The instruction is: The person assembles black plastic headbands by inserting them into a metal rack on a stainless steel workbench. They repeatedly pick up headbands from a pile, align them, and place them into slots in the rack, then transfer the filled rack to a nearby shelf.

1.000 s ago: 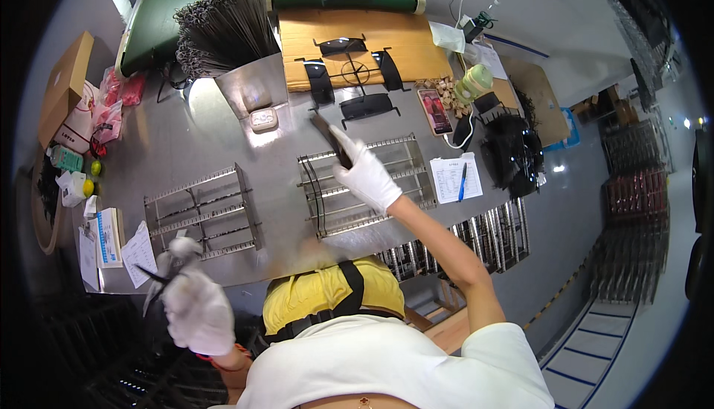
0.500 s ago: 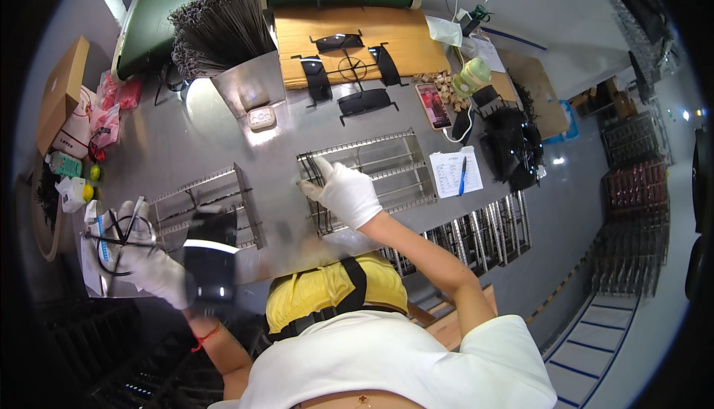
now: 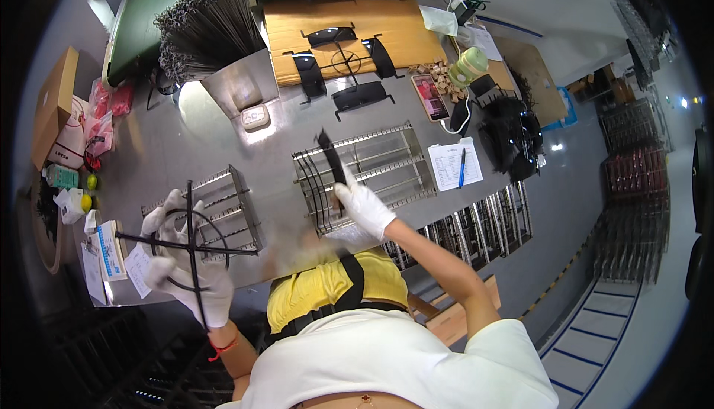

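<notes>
- Head view, lower left of the frame: our left hand (image 3: pixel 212 284), gloved in white, fingers curled about a cross-and-ring frame (image 3: pixel 193 248); frame raised in front of the left rack (image 3: pixel 242 199), no panel seen on it.
- Head view, centre: our right hand (image 3: pixel 364 207), white-gloved, closed narrow on the lower end of a dark panel (image 3: pixel 331 158); panel steeply inclined over the left part of the middle rack (image 3: pixel 394 166). Contact with the rack's teeth: we cannot tell.
- Change noted: half a second ago a blurred dark panel showed beside our left hand, and our right hand was at the rack. Now the frame shows bare, and the right hand has a panel. We judge this to be that panel, taken off the frame.
- Middle rack, left end: several thin dark strips (image 3: pixel 313 186) standing side by side, more than the two we made out a second ago. We judge the rack to be filling from its left end.
- Upper centre: one four-panel assembly (image 3: pixel 347 63), lying partly on cardboard (image 3: pixel 431 22), partly on the worktop (image 3: pixel 275 163).
</notes>
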A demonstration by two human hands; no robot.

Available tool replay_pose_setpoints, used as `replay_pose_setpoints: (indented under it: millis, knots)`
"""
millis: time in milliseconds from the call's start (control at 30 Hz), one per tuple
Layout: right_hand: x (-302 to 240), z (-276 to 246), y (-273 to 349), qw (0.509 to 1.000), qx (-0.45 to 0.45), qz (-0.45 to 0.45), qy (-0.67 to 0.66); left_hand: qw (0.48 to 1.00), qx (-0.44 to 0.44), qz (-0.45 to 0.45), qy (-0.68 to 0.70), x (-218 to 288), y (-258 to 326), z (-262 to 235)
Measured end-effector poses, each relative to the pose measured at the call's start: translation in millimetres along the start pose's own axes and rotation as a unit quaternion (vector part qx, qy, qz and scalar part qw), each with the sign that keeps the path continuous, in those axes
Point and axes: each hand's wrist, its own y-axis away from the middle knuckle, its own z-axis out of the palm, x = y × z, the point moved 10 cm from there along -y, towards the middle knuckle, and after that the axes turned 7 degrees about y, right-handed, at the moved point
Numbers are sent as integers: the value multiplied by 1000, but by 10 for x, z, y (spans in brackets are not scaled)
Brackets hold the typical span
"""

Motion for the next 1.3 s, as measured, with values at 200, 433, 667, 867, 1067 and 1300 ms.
replay_pose_setpoints:
  millis: [200,433,667,867,1067,1300]
  knots:
    - [53,504,130,981,-64,0,181,990,-33,131,-28,-4,29,45]
    - [-137,-292,71,995,-5,92,-40,996,-24,21,-80,-373,113,210]
    - [-90,-593,200,915,-150,60,-369,964,-257,-65,-12,-1041,328,1269]
    - [1694,-2426,186,808,68,-18,-585,926,-358,-91,-81,-1218,311,1486]
    - [3999,-3036,8,526,424,361,-642,958,-158,-161,-178,-1408,198,1153]
    - [3248,-1578,-2180,956,170,230,60,947,-108,-166,-252,-1304,191,858]
